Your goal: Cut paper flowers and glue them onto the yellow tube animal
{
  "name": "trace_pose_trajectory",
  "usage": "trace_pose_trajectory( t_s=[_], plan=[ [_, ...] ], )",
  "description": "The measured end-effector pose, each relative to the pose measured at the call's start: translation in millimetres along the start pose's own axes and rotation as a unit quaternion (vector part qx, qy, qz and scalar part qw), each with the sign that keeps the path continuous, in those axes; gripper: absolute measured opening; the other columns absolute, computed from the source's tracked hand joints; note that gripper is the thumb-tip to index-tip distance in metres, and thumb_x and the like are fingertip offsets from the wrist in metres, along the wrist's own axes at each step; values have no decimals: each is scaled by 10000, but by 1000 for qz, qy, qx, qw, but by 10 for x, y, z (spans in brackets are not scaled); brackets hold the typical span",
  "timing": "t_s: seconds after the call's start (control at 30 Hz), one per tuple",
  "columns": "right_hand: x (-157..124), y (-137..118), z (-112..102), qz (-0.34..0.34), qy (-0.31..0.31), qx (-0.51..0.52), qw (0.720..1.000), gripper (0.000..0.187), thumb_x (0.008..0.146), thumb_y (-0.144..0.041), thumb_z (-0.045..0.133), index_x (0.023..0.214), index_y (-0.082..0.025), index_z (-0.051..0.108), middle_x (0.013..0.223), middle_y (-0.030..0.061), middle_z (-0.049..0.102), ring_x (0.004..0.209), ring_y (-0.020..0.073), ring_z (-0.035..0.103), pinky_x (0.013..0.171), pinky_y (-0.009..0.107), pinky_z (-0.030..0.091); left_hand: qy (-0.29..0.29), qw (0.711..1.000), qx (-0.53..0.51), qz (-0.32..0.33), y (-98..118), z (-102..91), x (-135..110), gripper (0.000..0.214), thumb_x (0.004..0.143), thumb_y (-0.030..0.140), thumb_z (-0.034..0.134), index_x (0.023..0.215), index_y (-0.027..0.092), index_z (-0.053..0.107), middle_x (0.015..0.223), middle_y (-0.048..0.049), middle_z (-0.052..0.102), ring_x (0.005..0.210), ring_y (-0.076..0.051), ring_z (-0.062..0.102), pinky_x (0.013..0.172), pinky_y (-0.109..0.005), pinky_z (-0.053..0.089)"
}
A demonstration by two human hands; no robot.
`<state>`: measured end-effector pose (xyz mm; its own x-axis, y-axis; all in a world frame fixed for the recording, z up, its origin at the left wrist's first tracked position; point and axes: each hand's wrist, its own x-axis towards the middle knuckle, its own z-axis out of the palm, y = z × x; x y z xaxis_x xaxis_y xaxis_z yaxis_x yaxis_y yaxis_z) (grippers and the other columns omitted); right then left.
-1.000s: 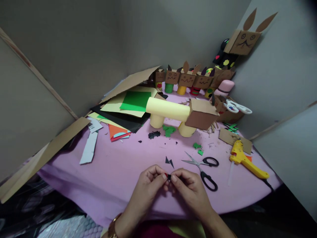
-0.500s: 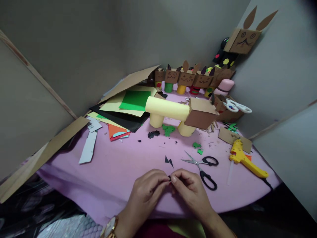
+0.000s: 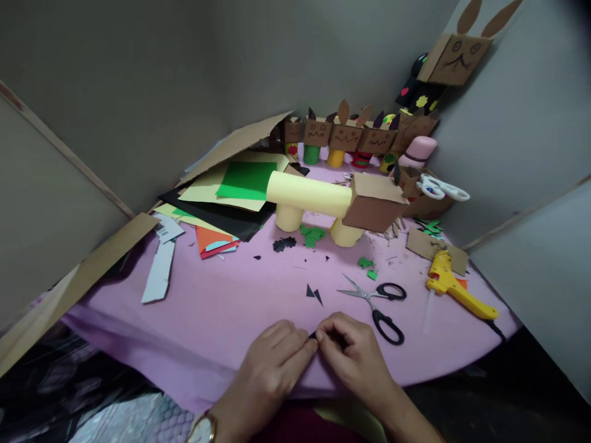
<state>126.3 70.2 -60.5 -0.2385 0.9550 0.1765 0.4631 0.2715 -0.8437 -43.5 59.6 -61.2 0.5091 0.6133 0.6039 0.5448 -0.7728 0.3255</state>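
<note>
My left hand (image 3: 272, 363) and my right hand (image 3: 353, 354) meet fingertip to fingertip near the front edge of the purple table (image 3: 207, 307). Together they pinch a tiny black paper piece (image 3: 314, 335), mostly hidden by the fingers. Just beyond them lie two small black paper triangles (image 3: 314, 293) and black-handled scissors (image 3: 376, 301). Further back stands a pale yellow tube figure (image 3: 309, 195) with a brown cardboard box head (image 3: 375, 206) on two short yellow tube legs.
Stacked coloured paper sheets (image 3: 231, 197) lie at the back left. A yellow glue gun (image 3: 455, 288) lies at right, white-handled scissors (image 3: 441, 187) on a cardboard box behind it. A row of cardboard-headed figures (image 3: 351, 138) lines the back. Green and black paper scraps are scattered around.
Both hands have dropped closer to the table's front edge and pressed tighter together; the black piece is now more covered. The view has tilted slightly.
</note>
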Motion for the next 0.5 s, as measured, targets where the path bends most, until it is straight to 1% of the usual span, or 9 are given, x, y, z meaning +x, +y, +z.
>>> trace_pose_trajectory(
  t_s=[0.03, 0.1, 0.17, 0.2, 0.3, 0.37, 0.43, 0.5],
  plan=[
    [-17, 7, 9, -21, 2, -36, 999, 127, 777, -126, 516, 689, -172, 595, 619, 1, 579, 568, 124, 521, 536, 230, 379, -12, 1000, 5, -3, 10, 12, -12, 218, 913, 111, 404, 948, 125, 619, 751, -62, 646, 684, -156, 575, 645, -313, 508],
    [-41, 19, 23, -54, 0, -101, 993, 141, 793, -126, 509, 703, -175, 606, 635, 15, 598, 592, 140, 548, 558, 245, 388, -44, 998, 7, -38, 29, 38, -29, 221, 916, 126, 401, 927, 128, 622, 765, -64, 635, 687, -164, 563, 623, -310, 501],
    [-53, 33, 24, -64, -6, -143, 988, 146, 813, -137, 505, 725, -179, 613, 655, 24, 613, 611, 153, 567, 572, 254, 402, -74, 994, 13, -82, 44, 59, -37, 215, 910, 138, 417, 888, 142, 632, 770, -61, 621, 691, -170, 549, 615, -312, 492],
    [-58, 42, 17, -62, -8, -152, 986, 140, 822, -141, 506, 752, -181, 620, 676, 28, 622, 626, 156, 576, 583, 255, 414, -85, 992, 20, -93, 51, 65, -41, 208, 903, 140, 431, 876, 149, 637, 780, -61, 618, 697, -174, 543, 621, -318, 489],
    [-96, 72, -32, -68, 0, -137, 988, 176, 853, -131, 483, 880, -190, 647, 728, 37, 624, 655, 151, 583, 609, 248, 450, -93, 991, 52, -87, 73, 69, -68, 185, 883, 159, 466, 912, 159, 649, 857, -76, 627, 745, -190, 542, 663, -347, 487],
    [-149, 92, -73, -100, 4, -129, 987, 238, 874, -121, 447, 949, -190, 662, 723, 44, 604, 653, 151, 571, 602, 248, 459, -91, 991, 64, -80, 86, 65, -101, 189, 876, 173, 482, 975, 155, 642, 931, -93, 629, 798, -201, 544, 703, -359, 489],
    [-210, 103, -104, -135, -8, -164, 977, 284, 881, -115, 425, 997, -191, 673, 718, 56, 590, 662, 163, 557, 595, 261, 456, -88, 991, 68, -78, 93, 63, -136, 192, 870, 168, 493, 1001, 148, 632, 966, -101, 626, 823, -208, 540, 720, -362, 490],
    [-260, 104, -114, -150, -28, -237, 959, 308, 873, -110, 430, 1040, -194, 674, 729, 73, 592, 682, 187, 546, 604, 291, 448, -87, 991, 68, -76, 93, 64, -161, 193, 861, 153, 504, 1008, 142, 628, 976, -105, 626, 830, -214, 535, 725, -369, 490]
  ],
)
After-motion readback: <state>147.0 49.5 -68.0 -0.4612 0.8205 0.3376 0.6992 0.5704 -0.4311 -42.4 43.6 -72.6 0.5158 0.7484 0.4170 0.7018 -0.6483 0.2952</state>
